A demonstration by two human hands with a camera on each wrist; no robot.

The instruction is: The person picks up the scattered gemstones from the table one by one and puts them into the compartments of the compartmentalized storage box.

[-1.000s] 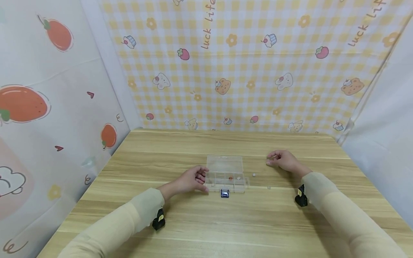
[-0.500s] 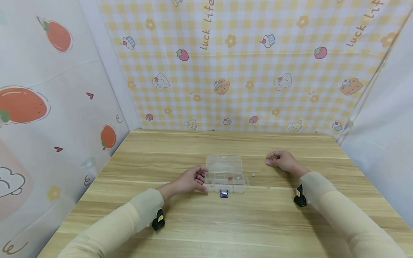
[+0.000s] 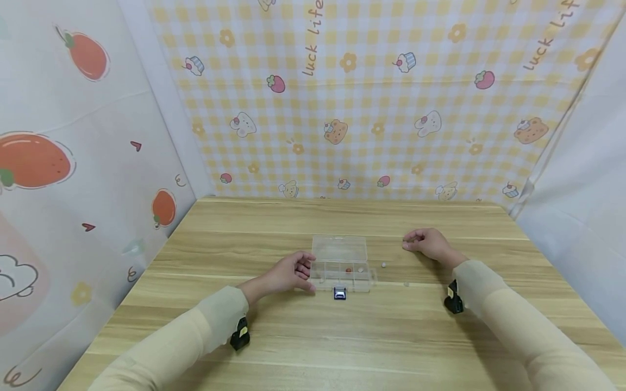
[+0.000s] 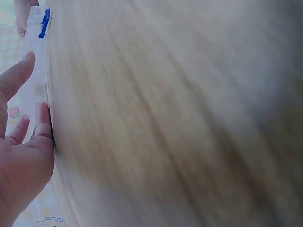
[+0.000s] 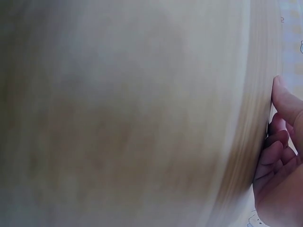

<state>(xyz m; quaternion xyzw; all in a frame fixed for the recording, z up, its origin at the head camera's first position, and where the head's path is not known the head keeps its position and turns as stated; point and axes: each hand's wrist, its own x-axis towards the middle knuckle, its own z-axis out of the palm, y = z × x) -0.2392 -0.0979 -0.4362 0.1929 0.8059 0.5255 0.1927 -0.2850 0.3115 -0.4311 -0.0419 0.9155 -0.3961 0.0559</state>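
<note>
A yellow-checked curtain (image 3: 377, 81) is hanging behind the table (image 3: 293, 342). A clear compartment box (image 3: 332, 276) is lying open mid-table, lid (image 3: 339, 248) toward 12 o'clock, blue latch (image 3: 339, 294) at 6. Work looks partly done: an orange pellet (image 3: 349, 270) and white pellet (image 3: 360, 270) are sitting in back compartments; a loose bead (image 3: 383, 265) near 3 and pale bit (image 3: 406, 284) beyond seem to be remaining. The left hand (image 3: 283, 276), fingers loose, is flanking the 9 o'clock end; the right hand (image 3: 430, 244), near 2, is showing bent fingers, any grasp impossible to tell, the bead lying between

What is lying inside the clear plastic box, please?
In the back row of the clear box, a reddish piece and a white piece lie in neighbouring compartments; a faint pale piece shows at front left. The left hand covers part of the left edge, hiding anything behind it.
</note>
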